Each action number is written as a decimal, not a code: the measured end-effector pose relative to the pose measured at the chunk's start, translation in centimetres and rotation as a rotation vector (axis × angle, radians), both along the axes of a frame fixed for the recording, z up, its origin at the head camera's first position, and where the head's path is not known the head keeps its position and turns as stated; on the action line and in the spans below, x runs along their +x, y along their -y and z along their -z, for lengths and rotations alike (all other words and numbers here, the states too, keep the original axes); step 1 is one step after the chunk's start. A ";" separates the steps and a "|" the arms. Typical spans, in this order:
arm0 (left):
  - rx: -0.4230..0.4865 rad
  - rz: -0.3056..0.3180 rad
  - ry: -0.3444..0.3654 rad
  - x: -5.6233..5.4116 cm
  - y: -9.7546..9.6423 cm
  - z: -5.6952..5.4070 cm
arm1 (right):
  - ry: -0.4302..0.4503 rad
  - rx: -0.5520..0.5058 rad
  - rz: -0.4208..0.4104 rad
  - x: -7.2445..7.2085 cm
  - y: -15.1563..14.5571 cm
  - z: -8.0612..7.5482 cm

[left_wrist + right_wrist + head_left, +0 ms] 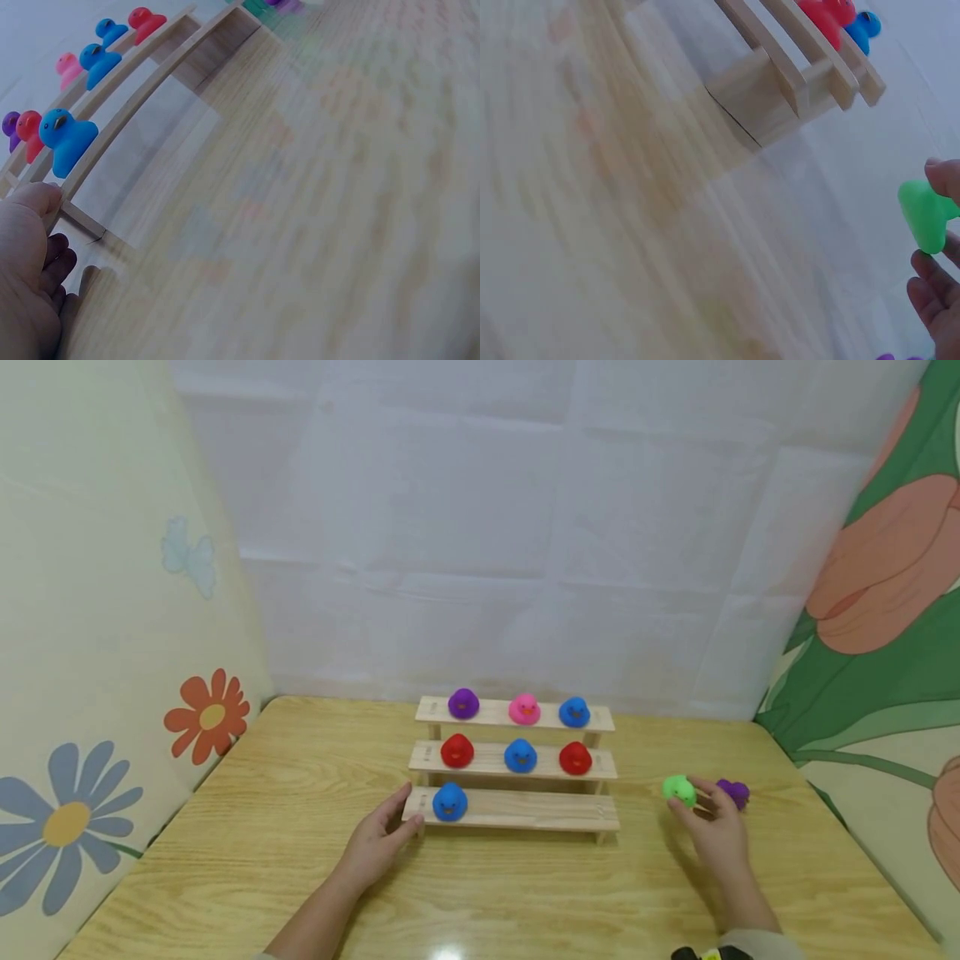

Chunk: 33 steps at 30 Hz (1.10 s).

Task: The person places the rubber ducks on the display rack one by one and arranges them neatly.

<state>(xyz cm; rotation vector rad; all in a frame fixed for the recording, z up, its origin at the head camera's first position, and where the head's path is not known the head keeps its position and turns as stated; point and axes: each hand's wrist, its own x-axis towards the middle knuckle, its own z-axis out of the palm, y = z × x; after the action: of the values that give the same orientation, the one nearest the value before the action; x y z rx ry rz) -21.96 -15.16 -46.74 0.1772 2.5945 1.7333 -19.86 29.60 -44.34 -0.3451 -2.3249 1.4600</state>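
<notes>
My left hand grips the left end of a three-step wooden rack, its thumb at the lowest step beside a blue rubber duck. In the left wrist view, that thumb lies at the step's end and the fingers curl below. To the right of the rack, my right hand pinches a green rubber duck between thumb and fingers. The right wrist view shows the green duck held off the tabletop. Just beyond this hand sits something purple, duck-like, partly hidden by the fingers.
On the middle step are a red duck, a blue duck and another red duck. The top step bears a purple duck, a pink duck and a blue duck. A white cloth hangs behind the wooden table.
</notes>
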 end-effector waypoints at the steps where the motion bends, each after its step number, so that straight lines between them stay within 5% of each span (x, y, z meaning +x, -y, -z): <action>1: -0.005 0.001 -0.001 0.0 0.0 0.0 | -0.001 0.002 -0.012 -0.1 0.3 0.0; 20: 0.004 -0.011 -0.002 -0.2 -0.1 0.3 | -0.092 0.037 -0.205 -0.4 5.4 -0.1; 33: 0.003 -0.001 0.014 -0.2 0.0 0.2 | -0.011 -0.004 -0.329 -0.6 8.2 -0.2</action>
<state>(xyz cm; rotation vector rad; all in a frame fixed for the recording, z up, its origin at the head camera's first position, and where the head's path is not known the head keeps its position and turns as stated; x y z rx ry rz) -22.17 -15.17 -46.95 0.1632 2.5820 1.7328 -20.47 21.43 -44.11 0.0495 -2.4560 1.6053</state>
